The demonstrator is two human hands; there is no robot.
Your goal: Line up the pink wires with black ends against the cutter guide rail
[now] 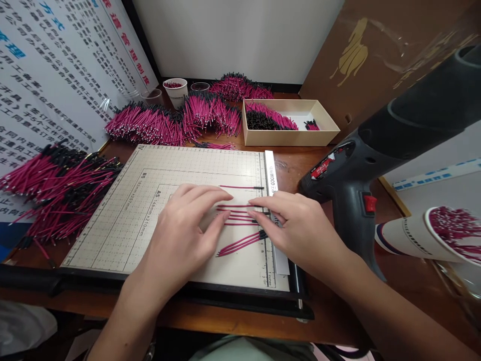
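Left hand (184,220) palm down on the gridded board (124,220), fingers loosely spread, gripping nothing, fingertips pressing on the left ends of a short row of pink wires (236,215). Right hand (296,228) likewise flat and open, index and middle fingertips resting on the black-tipped right ends of the same row, close to the white ruler strip (271,175) along the board's right edge. Judging by the layout, only just begun: a few wires lying parallel and roughly level between the two hands, one single wire (240,187) apart above them with its tip at the strip, and a small loose bunch (240,244) slanting below, not yet straightened into the row. Far more waiting than laid out: a big heap of wires (56,185) on the table (300,165) left of the board, further heaps (169,123) behind it, more in the cardboard box (319,136) and in the paper cup (406,238) lying on its side at the right. Heat gun (376,150) standing just right of the board, untouched by either hand. Not possible to tell whether the wires on the board differ from those in the heaps.
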